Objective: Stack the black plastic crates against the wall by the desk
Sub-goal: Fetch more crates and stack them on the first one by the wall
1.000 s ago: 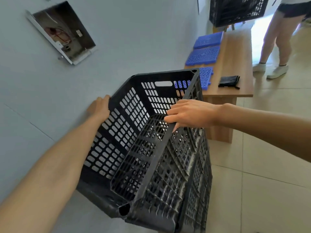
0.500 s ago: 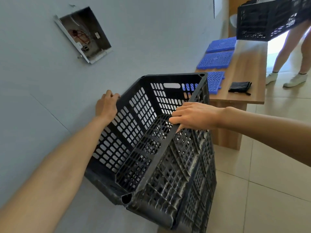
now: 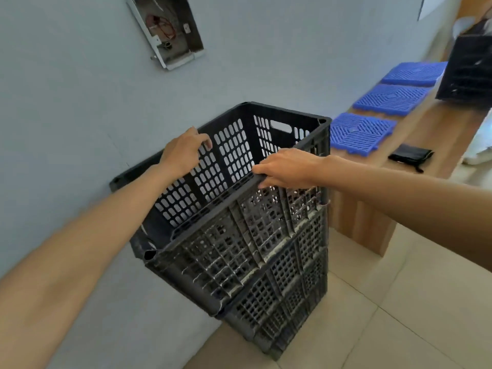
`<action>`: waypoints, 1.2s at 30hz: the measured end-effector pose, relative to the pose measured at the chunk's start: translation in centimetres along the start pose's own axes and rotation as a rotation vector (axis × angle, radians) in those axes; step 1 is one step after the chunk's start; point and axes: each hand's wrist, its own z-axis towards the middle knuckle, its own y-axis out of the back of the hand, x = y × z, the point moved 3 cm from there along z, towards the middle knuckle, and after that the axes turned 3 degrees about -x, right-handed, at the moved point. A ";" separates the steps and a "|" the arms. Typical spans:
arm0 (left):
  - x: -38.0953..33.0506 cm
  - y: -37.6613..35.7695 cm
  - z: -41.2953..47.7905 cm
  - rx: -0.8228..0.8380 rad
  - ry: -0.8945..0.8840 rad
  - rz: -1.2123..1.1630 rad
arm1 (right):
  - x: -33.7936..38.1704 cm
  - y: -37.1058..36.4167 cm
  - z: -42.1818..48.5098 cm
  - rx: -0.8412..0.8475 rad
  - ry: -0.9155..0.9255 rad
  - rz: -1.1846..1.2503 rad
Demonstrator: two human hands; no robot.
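A black perforated plastic crate (image 3: 239, 243) sits on top of a stack of black crates (image 3: 287, 310) against the grey-blue wall, just left of the wooden desk (image 3: 436, 134). My left hand (image 3: 183, 151) rests over the crate's wall-side rim, fingers curled on it. The near rim is gripped by my right hand (image 3: 287, 167). The top crate looks nearly level and seated on the one below. Another black crate (image 3: 468, 70) shows at the far right above the desk, blurred.
Three blue grid tiles (image 3: 359, 133) and a black pouch (image 3: 410, 155) lie on the desk. An open electrical box (image 3: 170, 30) with wires is set in the wall above the stack. Beige floor tiles (image 3: 399, 315) spread to the right.
The crate I hold has gone from tilted to nearly level and come down onto the stack. My left hand slid from the outer wall to the rim. The view has swung right.
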 end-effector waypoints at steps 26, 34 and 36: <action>-12.7 -1.6 -13.6 0.021 0.343 0.087 | -6.4 -1.9 -0.4 -0.056 0.113 0.047; -13.6 -1.4 -13.8 0.037 0.353 0.152 | -6.4 -2.3 -0.4 -0.072 0.133 0.085; -13.5 -1.3 -13.7 0.053 0.365 0.164 | -6.2 -2.1 -0.1 -0.037 0.123 0.080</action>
